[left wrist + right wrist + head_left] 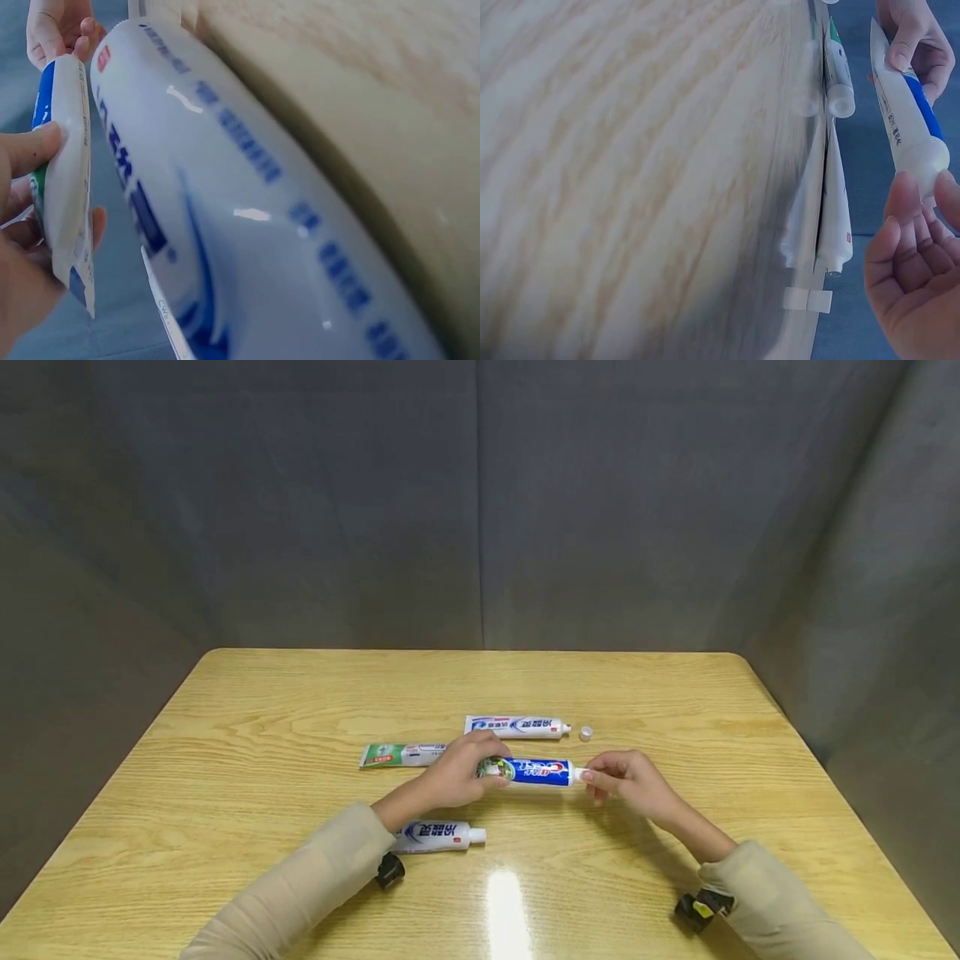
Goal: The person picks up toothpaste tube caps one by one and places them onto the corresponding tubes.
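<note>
A blue and white toothpaste tube (pixel 542 772) is held level over the wooden table. My left hand (pixel 459 770) grips its rear part, thumb on one side and fingers on the other. The thumb and fingers of my right hand (pixel 633 783) pinch the white cap (pixel 579 774) at the tube's front end. From the right wrist, the tube's white underside (pixel 907 112) faces the camera and my fingers partly cover the cap. Below my left wrist lies a capped white toothpaste tube (pixel 442 835), large and close in the left wrist view.
Behind my hands, a white tube (pixel 517 727) with its nozzle bare lies beside a loose white cap (pixel 586 733). A green and white tube (pixel 390 756) lies partly behind my left hand. Grey curtains (pixel 480 510) surround the table's far side.
</note>
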### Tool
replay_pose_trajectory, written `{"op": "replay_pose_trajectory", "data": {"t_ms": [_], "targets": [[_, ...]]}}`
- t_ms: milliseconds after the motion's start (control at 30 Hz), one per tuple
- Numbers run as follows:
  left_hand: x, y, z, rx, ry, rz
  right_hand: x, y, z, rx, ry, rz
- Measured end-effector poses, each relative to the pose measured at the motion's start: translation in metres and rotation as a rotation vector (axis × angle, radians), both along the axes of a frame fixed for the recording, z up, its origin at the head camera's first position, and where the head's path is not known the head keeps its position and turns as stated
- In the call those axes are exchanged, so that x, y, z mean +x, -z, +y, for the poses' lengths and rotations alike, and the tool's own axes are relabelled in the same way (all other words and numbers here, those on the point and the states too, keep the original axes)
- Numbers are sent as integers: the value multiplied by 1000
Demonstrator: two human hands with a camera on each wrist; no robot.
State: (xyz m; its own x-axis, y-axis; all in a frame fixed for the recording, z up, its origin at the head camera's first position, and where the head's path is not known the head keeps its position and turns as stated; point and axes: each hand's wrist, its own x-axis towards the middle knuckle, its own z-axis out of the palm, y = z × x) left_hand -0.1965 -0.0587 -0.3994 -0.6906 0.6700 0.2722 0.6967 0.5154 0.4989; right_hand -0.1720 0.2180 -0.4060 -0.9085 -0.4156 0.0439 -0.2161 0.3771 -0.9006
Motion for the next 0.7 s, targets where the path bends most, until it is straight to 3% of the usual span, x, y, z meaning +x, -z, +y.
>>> {"op": "replay_pose_trajectory", "data": {"t_ms": [433,700], "targets": [[2,4,3,-22,16,8,0,5,-2,38,-7,-40],[-2,11,6,-72,21,-59,-1,12,-1,62,-30,-92]]}}
